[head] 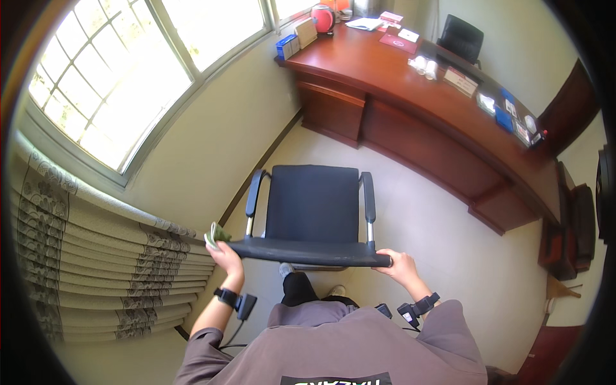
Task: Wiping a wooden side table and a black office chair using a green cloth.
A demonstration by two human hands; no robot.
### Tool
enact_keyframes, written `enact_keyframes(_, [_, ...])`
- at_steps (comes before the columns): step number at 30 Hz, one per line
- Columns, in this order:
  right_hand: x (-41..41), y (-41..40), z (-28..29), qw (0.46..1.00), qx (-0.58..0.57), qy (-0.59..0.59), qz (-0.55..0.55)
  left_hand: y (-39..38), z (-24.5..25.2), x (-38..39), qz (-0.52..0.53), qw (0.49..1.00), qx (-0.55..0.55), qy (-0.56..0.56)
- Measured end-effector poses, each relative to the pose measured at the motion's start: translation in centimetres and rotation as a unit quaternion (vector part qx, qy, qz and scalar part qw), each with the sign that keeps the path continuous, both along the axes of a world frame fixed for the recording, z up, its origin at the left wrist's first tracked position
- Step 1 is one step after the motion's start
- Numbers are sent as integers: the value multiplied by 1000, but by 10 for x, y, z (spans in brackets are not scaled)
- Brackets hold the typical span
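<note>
A black armchair (313,204) stands right in front of me with its seat facing away. The top of its backrest (310,252) runs across between my two hands. My left hand (228,260) is at the left end of the backrest and also holds a folded green and white cloth (219,234). Around the right end of the backrest, my right hand (402,267) is closed. The chair's left armrest (254,192) and right armrest (368,195) sit on metal supports. Its lower frame is mostly hidden beneath the seat and backrest.
A long reddish-brown desk (346,65) curves beyond the chair, with papers, boxes and cups on it. Another black chair (460,38) is behind it. Patterned curtains (110,260) and a window (110,86) line the left wall. Pale floor (433,231) extends rightwards.
</note>
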State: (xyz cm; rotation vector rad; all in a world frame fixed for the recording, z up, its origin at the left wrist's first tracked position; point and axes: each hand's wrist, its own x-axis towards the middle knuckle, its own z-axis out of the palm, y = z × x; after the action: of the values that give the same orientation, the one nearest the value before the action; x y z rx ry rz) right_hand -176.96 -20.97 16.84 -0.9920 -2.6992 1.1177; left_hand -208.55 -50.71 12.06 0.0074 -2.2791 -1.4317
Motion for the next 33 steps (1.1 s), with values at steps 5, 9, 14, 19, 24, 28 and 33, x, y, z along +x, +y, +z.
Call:
enact_keyframes(5, [-66,-12,-13,994,88,65,-7,36,7,-113,5,995,-65,70])
enact_keyframes(9, [-120,10,13,991,83,70,-76,87,42,-184,-56,994,-89,-28])
enact_keyframes(14, [-158,9,24,993,43,60,-97,111,48,-234,-90,991,-94,-8])
enact_keyframes(19, [-177,-23,27,983,-54,97,-147,118,49,-276,-134,985,-109,12])
enact_keyframes(24, [-196,-65,34,988,-54,51,-134,123,62,-313,-179,975,-129,13])
enact_keyframes(28, [-189,-83,32,987,-66,43,-141,103,56,-306,-204,974,-97,24])
enact_keyframes(33, [-173,-112,7,985,130,-116,4,41,36,-282,-222,974,-33,10])
